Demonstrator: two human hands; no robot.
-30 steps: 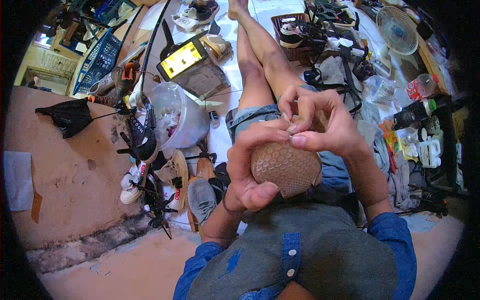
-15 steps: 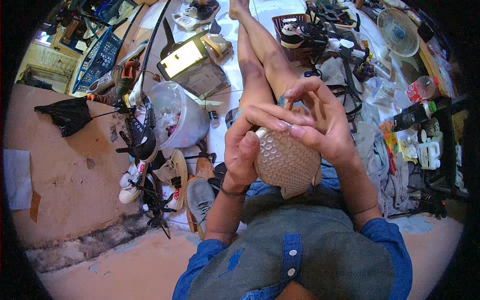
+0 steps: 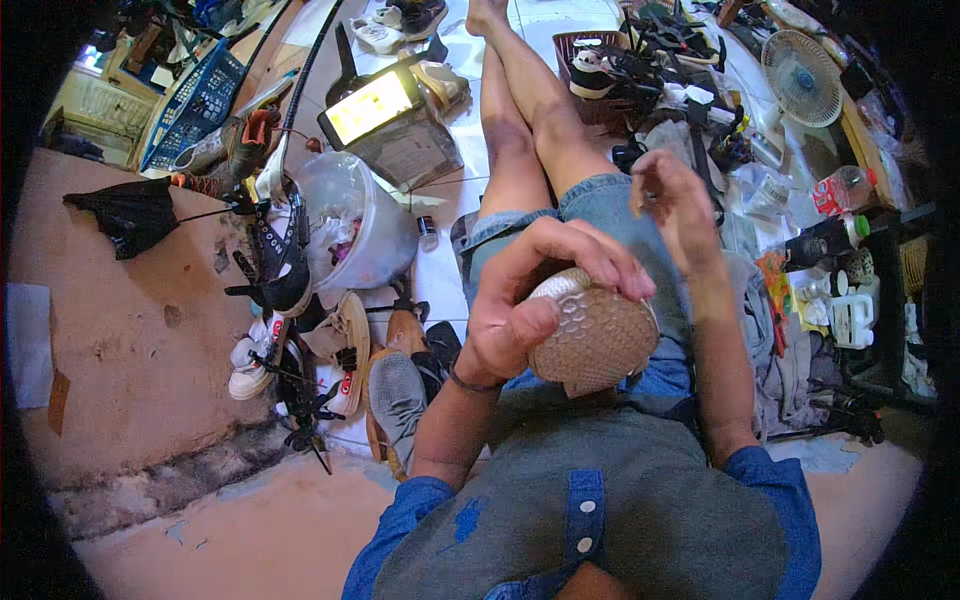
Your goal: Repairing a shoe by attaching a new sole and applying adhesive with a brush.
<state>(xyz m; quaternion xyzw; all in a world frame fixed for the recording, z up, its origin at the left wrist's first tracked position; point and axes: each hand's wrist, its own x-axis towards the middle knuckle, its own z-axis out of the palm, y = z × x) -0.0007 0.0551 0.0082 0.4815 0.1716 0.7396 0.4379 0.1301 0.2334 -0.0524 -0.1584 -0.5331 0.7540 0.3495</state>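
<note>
My left hand (image 3: 520,300) is closed on a tan, scale-textured piece (image 3: 590,342), its thumb lying on the near face and its fingers curled over the top edge. The piece sits above my lap, covered by denim shorts (image 3: 640,260); its underside is hidden. My right hand (image 3: 675,215) is raised apart from the piece, up and to the right, with curved fingers smeared by motion, so I cannot make out whether anything is in them.
Around my stretched legs lie shoes (image 3: 395,400), a clear bucket (image 3: 375,245), a lit phone (image 3: 365,108), a brown basket (image 3: 600,118), a blue basket (image 3: 185,105), a fan (image 3: 800,75), cloths (image 3: 790,385), bottles (image 3: 840,190) and a white jug (image 3: 852,320).
My right hand has left the piece and moved right. My left hand has shifted slightly right with the piece, and its fingers now curl over the top edge.
</note>
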